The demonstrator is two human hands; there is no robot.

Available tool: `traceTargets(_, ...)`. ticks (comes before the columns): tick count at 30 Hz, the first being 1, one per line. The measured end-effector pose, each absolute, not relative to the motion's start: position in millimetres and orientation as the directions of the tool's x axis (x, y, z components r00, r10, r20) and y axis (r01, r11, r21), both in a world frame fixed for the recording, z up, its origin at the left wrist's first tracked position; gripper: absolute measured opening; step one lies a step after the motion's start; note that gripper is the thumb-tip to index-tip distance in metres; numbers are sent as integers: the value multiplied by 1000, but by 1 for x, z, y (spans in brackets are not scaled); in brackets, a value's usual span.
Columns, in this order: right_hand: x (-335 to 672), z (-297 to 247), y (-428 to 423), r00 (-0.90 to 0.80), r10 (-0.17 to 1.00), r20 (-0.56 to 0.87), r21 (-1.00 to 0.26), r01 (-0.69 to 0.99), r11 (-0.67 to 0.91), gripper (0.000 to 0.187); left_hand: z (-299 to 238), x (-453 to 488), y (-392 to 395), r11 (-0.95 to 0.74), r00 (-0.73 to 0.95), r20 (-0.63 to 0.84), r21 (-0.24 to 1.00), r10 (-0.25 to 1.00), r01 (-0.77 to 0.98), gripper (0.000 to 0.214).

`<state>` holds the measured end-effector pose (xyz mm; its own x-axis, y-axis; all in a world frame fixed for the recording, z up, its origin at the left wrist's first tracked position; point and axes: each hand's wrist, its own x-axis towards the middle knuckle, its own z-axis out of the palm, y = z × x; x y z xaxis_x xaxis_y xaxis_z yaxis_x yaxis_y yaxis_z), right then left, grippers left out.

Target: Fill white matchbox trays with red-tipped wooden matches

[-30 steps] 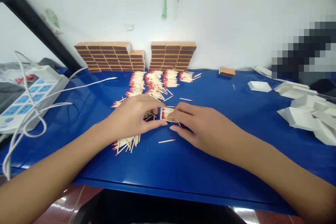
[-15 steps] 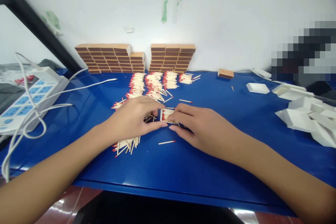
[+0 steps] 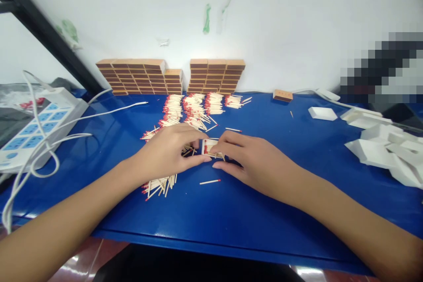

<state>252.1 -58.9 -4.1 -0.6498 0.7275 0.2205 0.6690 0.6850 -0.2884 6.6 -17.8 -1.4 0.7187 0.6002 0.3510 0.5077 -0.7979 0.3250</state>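
A small white matchbox tray (image 3: 204,148) holding red-headed matches (image 3: 207,146) lies on the blue table between my hands. My left hand (image 3: 168,147) grips its left end, thumb at the near side and fingers at the far side. Over the right end curls my right hand (image 3: 253,158), its fingertips down on the matches and its thumb just off the near side. A few sticks poke out crookedly under those fingers. Beneath and around my left hand spreads a pile of loose matches (image 3: 160,185), partly hidden. One single match (image 3: 209,182) lies nearer me.
Behind are bundles of matches (image 3: 214,103) and stacked brown matchboxes (image 3: 139,75) against the wall. A lone matchbox (image 3: 283,95) lies right of them. White empty trays (image 3: 380,141) heap at the right. A power strip (image 3: 36,128) with white cables stands left.
My right thumb has drawn slightly away from the tray's near side, and a match under those fingers now tilts over the edge. The left hand keeps its grip.
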Motion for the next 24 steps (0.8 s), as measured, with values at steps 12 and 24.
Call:
traceTargets(12,254,-7,-54,-639,690,340,-327,607,724,15,-2,6,-17,-794,712,357,335,605,507,36)
traceTargets(24,251,-2,-59,-438,811,389,-355,741,570,31,1,7,-17,-774,672,385,326,633,542,32)
